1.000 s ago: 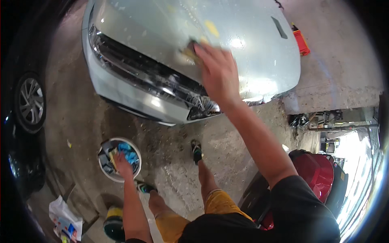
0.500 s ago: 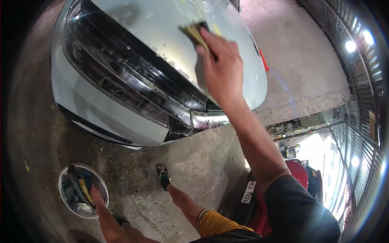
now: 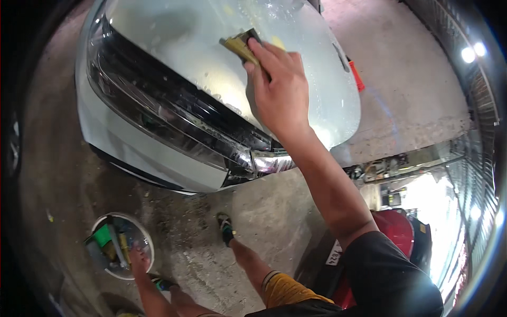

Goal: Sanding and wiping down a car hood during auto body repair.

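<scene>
My right hand is closed on a piece of folded sandpaper, yellow-brown with a dark side. It lies against the wet, pale silver-white car hood. Down at the lower left, my left hand reaches into a round bucket of water. Beside its fingers are a yellowish strip, a green piece and several dark flat pieces. The fingers are blurred by the water, so what they hold, if anything, cannot be made out.
The car's dark grille and headlight face me. Wet concrete floor lies below, with my sandalled foot on it. A red vehicle is parked behind my right arm. An orange-red object shows past the hood, near a corrugated wall.
My right hand has slid a little left over the hood with the sandpaper. In the bucket, the pieces have shifted and a green one now shows. The whole view has moved slightly.
</scene>
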The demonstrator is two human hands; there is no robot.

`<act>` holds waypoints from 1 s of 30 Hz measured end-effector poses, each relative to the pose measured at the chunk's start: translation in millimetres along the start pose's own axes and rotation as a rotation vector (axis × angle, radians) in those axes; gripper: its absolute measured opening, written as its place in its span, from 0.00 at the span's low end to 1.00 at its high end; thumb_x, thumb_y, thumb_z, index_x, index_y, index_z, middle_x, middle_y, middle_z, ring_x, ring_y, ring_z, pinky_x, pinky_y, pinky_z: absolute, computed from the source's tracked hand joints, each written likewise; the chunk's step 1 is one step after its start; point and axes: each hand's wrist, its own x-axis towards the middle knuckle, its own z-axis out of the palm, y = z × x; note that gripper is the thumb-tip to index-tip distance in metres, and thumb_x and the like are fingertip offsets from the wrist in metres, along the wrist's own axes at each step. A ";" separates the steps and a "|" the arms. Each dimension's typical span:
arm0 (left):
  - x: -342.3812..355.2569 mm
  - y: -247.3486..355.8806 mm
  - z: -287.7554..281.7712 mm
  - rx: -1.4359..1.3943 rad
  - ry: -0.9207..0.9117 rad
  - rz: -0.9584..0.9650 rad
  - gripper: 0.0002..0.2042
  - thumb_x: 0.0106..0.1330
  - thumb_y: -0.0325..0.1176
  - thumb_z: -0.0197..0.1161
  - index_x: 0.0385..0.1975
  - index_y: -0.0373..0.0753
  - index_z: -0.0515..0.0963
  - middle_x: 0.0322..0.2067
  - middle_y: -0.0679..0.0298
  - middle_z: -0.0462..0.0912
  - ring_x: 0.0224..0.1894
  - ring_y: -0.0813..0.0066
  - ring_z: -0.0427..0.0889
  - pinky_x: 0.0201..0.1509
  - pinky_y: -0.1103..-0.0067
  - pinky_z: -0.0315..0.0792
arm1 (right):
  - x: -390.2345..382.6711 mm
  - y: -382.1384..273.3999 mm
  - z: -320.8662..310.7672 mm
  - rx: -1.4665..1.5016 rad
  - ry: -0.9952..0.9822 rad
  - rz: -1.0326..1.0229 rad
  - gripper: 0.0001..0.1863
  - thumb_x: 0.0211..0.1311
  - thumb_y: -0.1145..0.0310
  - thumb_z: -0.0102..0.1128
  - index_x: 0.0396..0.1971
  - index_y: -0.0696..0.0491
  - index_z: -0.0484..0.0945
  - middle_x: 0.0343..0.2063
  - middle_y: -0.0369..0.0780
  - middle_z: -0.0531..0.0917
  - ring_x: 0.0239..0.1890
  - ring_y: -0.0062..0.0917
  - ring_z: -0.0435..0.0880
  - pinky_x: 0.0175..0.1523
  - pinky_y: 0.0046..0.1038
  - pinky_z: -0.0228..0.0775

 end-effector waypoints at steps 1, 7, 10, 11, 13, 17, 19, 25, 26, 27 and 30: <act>-33.5 -5.3 24.0 0.251 0.017 0.123 0.14 0.76 0.48 0.48 0.25 0.56 0.68 0.14 0.81 0.57 0.13 0.84 0.56 0.15 0.81 0.50 | -10.8 -1.5 -1.2 0.033 0.019 0.023 0.19 0.52 0.79 0.65 0.48 0.56 0.83 0.48 0.44 0.83 0.45 0.40 0.79 0.51 0.37 0.74; -348.0 -111.8 430.2 0.546 -0.550 0.483 0.12 0.77 0.40 0.52 0.31 0.44 0.74 0.22 0.72 0.70 0.21 0.81 0.67 0.25 0.80 0.63 | -8.2 11.0 -10.2 0.151 -0.001 0.023 0.20 0.52 0.76 0.62 0.48 0.55 0.81 0.50 0.43 0.82 0.48 0.37 0.79 0.51 0.35 0.73; -436.7 -148.5 562.0 1.096 -0.871 0.680 0.14 0.78 0.39 0.49 0.41 0.36 0.79 0.36 0.66 0.83 0.35 0.80 0.81 0.37 0.82 0.75 | -36.8 26.8 -14.3 0.174 -0.021 0.060 0.21 0.53 0.75 0.60 0.50 0.53 0.80 0.50 0.41 0.82 0.47 0.37 0.79 0.51 0.38 0.72; -443.8 -146.3 591.9 1.345 -0.876 0.813 0.16 0.78 0.40 0.48 0.43 0.35 0.79 0.37 0.63 0.84 0.38 0.76 0.82 0.41 0.79 0.75 | -48.8 24.3 -17.4 0.243 -0.030 0.052 0.23 0.52 0.75 0.60 0.51 0.53 0.79 0.48 0.41 0.82 0.44 0.38 0.79 0.50 0.39 0.72; -432.9 -114.5 627.3 1.749 -0.797 1.160 0.19 0.77 0.42 0.47 0.47 0.34 0.80 0.44 0.58 0.84 0.47 0.69 0.83 0.50 0.75 0.75 | -35.9 2.5 -10.0 0.300 0.068 0.006 0.24 0.51 0.76 0.60 0.52 0.52 0.78 0.45 0.40 0.82 0.44 0.39 0.78 0.49 0.39 0.71; -437.1 -121.6 688.8 1.727 -0.620 1.359 0.23 0.76 0.47 0.47 0.55 0.34 0.78 0.56 0.51 0.79 0.62 0.56 0.75 0.66 0.70 0.66 | -15.8 12.3 -12.1 0.267 -0.138 0.126 0.25 0.51 0.75 0.58 0.53 0.51 0.78 0.56 0.40 0.78 0.58 0.35 0.74 0.61 0.38 0.67; -446.0 -109.0 699.0 1.785 -0.541 1.509 0.25 0.76 0.49 0.47 0.57 0.34 0.76 0.58 0.52 0.77 0.63 0.57 0.73 0.67 0.70 0.64 | -45.6 9.0 -18.1 0.287 -0.042 0.074 0.24 0.51 0.76 0.58 0.52 0.51 0.79 0.51 0.39 0.81 0.51 0.37 0.78 0.58 0.37 0.70; -429.3 -81.7 733.8 1.641 -0.397 1.686 0.29 0.75 0.51 0.47 0.62 0.30 0.70 0.64 0.51 0.71 0.67 0.58 0.69 0.70 0.73 0.60 | 50.8 17.6 20.8 0.227 -0.177 0.223 0.19 0.57 0.72 0.56 0.50 0.52 0.79 0.48 0.39 0.81 0.50 0.36 0.77 0.57 0.37 0.69; -427.0 -75.8 734.2 1.571 -0.379 1.684 0.30 0.75 0.51 0.47 0.63 0.30 0.70 0.64 0.50 0.71 0.67 0.57 0.68 0.71 0.73 0.59 | 50.9 13.2 21.9 0.243 -0.183 0.230 0.19 0.57 0.72 0.56 0.50 0.52 0.79 0.48 0.39 0.81 0.50 0.36 0.77 0.57 0.37 0.69; -423.5 -71.7 734.5 1.501 -0.363 1.680 0.30 0.76 0.52 0.46 0.63 0.30 0.69 0.64 0.50 0.71 0.68 0.57 0.68 0.71 0.72 0.59 | 49.5 9.5 22.0 0.257 -0.161 0.244 0.20 0.56 0.73 0.56 0.50 0.52 0.79 0.50 0.39 0.81 0.51 0.35 0.77 0.57 0.37 0.69; -407.3 -62.5 734.0 1.549 -0.382 1.722 0.31 0.76 0.53 0.43 0.64 0.30 0.68 0.66 0.49 0.69 0.69 0.55 0.65 0.72 0.71 0.57 | 19.6 2.8 17.3 0.309 -0.082 0.229 0.21 0.55 0.74 0.57 0.51 0.51 0.79 0.53 0.38 0.80 0.53 0.35 0.77 0.58 0.37 0.69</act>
